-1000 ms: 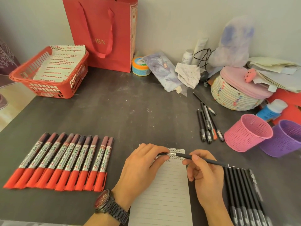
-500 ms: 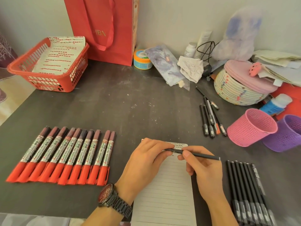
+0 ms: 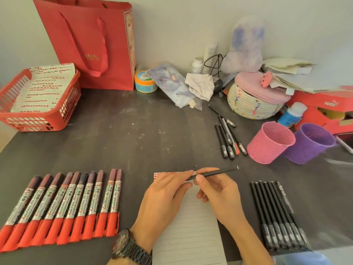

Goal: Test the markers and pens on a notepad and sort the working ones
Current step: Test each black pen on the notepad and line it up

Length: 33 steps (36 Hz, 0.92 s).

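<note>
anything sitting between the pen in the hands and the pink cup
Nothing visible. Bare table lies between the pen and the pink cup; the loose pens lie just left of that path.

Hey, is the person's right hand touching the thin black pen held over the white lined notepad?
Touching. The head view shows the right hand with its thumb and fingertips pinched around the thin black pen, with no gap between them.

Open tabletop (image 3: 133, 140) beyond the notepad (image 3: 191, 226) — red markers (image 3: 66, 207) hem the left, black pens (image 3: 275, 213) the right (pink cup (image 3: 270, 142) farther back).
</note>
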Available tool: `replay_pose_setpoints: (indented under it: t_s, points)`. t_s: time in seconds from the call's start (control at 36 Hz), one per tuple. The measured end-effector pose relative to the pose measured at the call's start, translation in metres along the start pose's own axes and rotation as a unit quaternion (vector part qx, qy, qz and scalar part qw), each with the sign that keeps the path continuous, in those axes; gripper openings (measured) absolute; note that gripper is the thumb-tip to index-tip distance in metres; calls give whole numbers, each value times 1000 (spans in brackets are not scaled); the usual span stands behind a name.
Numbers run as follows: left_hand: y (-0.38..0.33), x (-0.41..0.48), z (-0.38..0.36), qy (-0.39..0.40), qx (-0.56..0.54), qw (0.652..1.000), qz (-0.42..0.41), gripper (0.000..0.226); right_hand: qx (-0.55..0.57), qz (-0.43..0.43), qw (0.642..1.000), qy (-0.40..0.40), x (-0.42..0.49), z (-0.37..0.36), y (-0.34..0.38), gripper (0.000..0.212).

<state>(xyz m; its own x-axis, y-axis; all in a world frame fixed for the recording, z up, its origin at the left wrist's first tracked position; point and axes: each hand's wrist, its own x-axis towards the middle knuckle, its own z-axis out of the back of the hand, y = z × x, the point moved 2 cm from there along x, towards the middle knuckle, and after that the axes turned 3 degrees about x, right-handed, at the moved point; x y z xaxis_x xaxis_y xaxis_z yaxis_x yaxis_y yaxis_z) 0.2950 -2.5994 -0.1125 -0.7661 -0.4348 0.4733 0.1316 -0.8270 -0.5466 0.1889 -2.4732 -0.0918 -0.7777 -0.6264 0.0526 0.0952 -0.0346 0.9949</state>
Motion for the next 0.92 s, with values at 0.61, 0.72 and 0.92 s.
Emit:
replay_pose_setpoints:
  t_s: [0.61,0.72,0.92]
  points:
    - [10,-4,-9,80,122,988,53,44,-313,-174,931,-67,-39,226,49,25]
    - [7,-5,-8,89,116,987,60,46,-384,-199,900,-47,-41,236,37,26]
    - [4,-4,-7,98,114,986,68,43,-389,-209,896,-47,-47,233,20,19]
